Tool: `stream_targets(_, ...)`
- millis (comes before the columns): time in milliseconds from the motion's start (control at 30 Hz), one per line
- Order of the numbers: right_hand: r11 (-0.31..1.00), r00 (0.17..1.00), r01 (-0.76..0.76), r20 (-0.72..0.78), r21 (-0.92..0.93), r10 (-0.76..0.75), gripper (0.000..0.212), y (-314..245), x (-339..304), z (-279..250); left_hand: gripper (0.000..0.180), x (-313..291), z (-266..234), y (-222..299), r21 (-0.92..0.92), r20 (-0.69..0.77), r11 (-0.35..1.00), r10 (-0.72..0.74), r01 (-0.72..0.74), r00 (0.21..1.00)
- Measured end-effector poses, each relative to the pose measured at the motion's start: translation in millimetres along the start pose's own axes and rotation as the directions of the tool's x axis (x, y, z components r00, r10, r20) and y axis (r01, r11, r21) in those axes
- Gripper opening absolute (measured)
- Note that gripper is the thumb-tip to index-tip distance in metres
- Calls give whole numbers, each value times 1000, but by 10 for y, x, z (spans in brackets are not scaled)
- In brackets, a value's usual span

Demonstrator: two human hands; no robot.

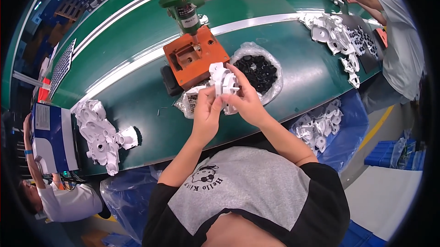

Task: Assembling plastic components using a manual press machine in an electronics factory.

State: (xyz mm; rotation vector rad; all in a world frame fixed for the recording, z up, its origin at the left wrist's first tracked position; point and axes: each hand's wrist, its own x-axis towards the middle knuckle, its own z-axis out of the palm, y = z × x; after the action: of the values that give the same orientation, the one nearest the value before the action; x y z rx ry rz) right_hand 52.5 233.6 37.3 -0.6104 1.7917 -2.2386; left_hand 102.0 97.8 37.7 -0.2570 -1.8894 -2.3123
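Observation:
Between both my hands is a white moulded plastic housing, held up over the near edge of the green bench. My left hand grips its left side with the thumb pressed against it. Fingers of my right hand close round its right side. Just beyond stands an orange fixture block with a recessed pocket, under a green press head. A clear bag of small black parts lies right of the fixture. Partly behind my left hand sits a bag of small metal pieces.
White housings are heaped at the left and far right of the bench. A blue-lined bin with more white parts stands at my right. Co-workers sit at far left and far right. A blue-and-white machine stands left.

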Motion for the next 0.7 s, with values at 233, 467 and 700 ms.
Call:
stream_targets(233,918,977,204,6,-339,-215,75,12,-11,-23,21,-62,22,-41,125,-71,992,34,-25,997)
stream_targets(467,830,933,287,-58,-478,-356,78,-6,12,-11,21,-93,-107,-89,403,31,915,-23,8,999)
stream_targets(700,928,968,206,-77,-311,-241,74,52,-32,31,19,-103,-29,-44,326,-76,944,78,-49,994)
